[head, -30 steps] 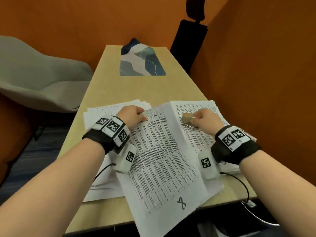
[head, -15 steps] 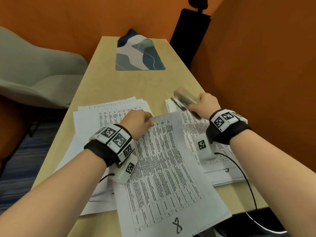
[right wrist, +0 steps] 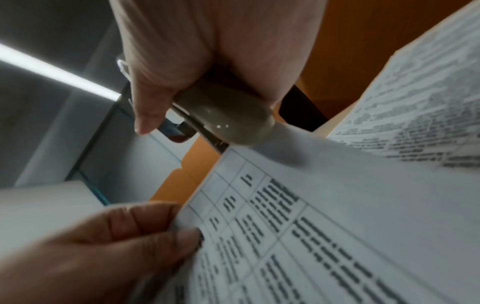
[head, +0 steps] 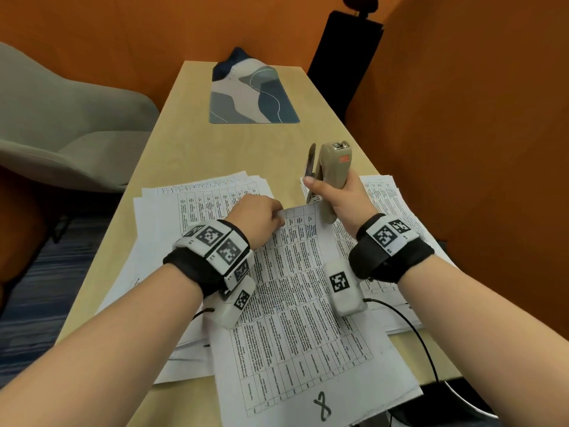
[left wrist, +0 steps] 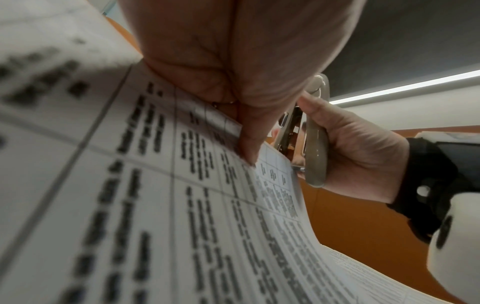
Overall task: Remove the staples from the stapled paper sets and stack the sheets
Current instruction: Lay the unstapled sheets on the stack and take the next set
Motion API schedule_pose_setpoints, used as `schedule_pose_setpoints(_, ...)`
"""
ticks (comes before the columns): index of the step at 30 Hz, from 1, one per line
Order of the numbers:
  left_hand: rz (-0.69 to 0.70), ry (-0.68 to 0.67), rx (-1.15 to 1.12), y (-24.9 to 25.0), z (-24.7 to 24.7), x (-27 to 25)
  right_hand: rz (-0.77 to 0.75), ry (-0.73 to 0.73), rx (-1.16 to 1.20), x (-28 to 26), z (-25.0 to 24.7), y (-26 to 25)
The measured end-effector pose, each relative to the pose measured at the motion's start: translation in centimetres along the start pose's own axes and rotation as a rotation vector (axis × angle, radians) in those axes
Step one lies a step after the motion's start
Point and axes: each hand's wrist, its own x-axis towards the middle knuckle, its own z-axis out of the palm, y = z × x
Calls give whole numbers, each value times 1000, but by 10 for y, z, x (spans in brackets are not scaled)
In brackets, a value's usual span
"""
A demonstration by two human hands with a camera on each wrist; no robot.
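The left hand [head: 261, 217] is pinching the top corner of the paper set [head: 295, 291] lying on the table [head: 191, 143]. The right hand [head: 341, 198] is gripping the beige stapler [head: 334, 167] just above that corner. She should probably be holding the corner tight while prying slowly.

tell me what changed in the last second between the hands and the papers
The right hand lifted the beige stapler off the right paper pile and turned it upright. The left hand went from resting on the printed sheet to pinching its raised top corner. The left pile stayed put.
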Motion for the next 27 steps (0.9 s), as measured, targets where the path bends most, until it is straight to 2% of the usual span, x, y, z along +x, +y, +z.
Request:
schedule_pose_setpoints(10,32,5,38,4,1,0,-133,134,-255,5,6,0)
schedule_pose_setpoints(16,71,27,40,7,1,-2,-146,213,-367,10,8,4)
schedule_pose_setpoints(24,64,-3,27,9,3,-1,-118,267,-347,10,9,7)
schedule_pose_setpoints(27,45,5,4,5,2,0,-61,234,-186,7,8,4)
